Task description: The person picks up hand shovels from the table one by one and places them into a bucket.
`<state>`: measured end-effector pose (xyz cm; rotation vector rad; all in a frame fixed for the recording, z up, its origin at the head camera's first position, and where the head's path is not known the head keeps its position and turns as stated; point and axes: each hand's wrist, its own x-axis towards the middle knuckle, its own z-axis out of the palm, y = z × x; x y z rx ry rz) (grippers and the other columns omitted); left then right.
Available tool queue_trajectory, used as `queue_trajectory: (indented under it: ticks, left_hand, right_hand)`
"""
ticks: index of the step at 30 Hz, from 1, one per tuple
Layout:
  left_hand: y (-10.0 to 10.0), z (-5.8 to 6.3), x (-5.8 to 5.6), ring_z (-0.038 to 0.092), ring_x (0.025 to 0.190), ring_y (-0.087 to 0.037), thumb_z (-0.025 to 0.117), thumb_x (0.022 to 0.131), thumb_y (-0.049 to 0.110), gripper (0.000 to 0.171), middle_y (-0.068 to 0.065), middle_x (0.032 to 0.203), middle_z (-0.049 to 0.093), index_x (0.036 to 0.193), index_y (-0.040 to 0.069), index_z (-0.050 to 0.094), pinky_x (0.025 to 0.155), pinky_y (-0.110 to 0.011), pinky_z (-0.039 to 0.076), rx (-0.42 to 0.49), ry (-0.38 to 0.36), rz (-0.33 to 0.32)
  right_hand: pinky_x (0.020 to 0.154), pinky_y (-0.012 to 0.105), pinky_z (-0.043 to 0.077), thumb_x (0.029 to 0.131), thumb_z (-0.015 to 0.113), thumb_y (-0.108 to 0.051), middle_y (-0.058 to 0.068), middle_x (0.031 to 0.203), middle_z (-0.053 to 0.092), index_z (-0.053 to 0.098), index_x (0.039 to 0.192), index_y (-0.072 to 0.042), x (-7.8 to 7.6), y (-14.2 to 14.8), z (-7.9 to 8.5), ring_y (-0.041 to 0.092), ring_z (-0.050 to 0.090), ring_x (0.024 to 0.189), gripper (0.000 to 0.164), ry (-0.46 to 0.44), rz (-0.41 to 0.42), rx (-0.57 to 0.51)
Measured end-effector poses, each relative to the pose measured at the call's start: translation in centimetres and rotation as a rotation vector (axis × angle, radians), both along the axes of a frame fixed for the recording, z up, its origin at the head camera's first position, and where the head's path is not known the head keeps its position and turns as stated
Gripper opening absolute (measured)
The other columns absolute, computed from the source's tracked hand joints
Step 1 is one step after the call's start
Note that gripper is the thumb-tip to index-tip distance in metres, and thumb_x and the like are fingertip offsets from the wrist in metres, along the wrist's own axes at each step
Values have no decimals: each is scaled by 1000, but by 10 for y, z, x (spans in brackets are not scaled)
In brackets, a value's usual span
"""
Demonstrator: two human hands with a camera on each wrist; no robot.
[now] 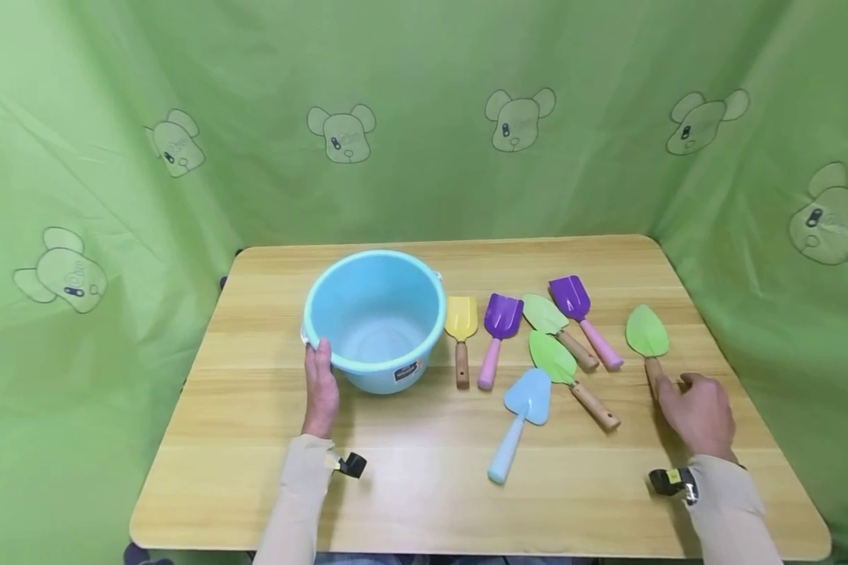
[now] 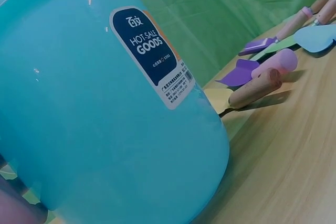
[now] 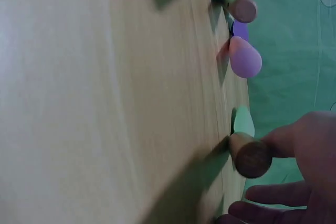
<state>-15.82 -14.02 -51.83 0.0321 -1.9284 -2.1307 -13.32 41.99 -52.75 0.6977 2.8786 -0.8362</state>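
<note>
A light-blue bucket (image 1: 378, 377) stands on the left of the table. My left hand (image 1: 319, 392) rests against its near left side, fingertips up by the rim; only a bit of that hand shows in the left wrist view. At the far right lies a green trowel (image 1: 647, 333) with a wooden handle. My right hand (image 1: 699, 414) is over that handle. In the right wrist view the thumb touches the wooden handle (image 3: 252, 158), while the other fingers (image 3: 278, 193) are apart from it, on its other side.
Between bucket and right hand lie a yellow shovel (image 1: 462, 318), two purple shovels (image 1: 503, 315) with pink handles, two green trowels (image 1: 553, 357), and a blue trowel (image 1: 528, 396). Green curtains (image 1: 424, 180) surround the wooden table (image 1: 410, 486).
</note>
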Motion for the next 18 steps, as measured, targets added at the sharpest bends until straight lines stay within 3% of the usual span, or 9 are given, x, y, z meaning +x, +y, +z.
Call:
queue_trajectory:
  ticks: [5, 11, 18]
  left_hand:
    - [-1, 0, 0, 37, 146, -46, 30, 108, 39, 60, -22, 158, 41, 165, 21, 23, 127, -60, 23, 12, 6, -4]
    - [0, 0, 0, 37, 146, -48, 29, 108, 41, 62, -26, 158, 40, 165, 18, 23, 127, -61, 22, 18, 10, -7]
    - [0, -1, -1, 35, 145, -52, 30, 108, 39, 66, -30, 158, 37, 165, 10, 18, 126, -63, 22, 10, 13, -9]
  right_hand:
    - [91, 71, 45, 102, 44, -65, 43, 142, 49, 40, 148, 16, 2, -2, 0, 65, 49, 122, 93, -21, 20, 6]
    - [75, 63, 51, 100, 62, -47, 42, 123, 62, 55, 133, 18, 1, -7, -2, 62, 60, 104, 73, 67, 75, 78]
    - [79, 64, 50, 99, 64, -34, 44, 124, 61, 63, 126, 14, -1, -7, -4, 62, 59, 106, 55, 57, 70, 43]
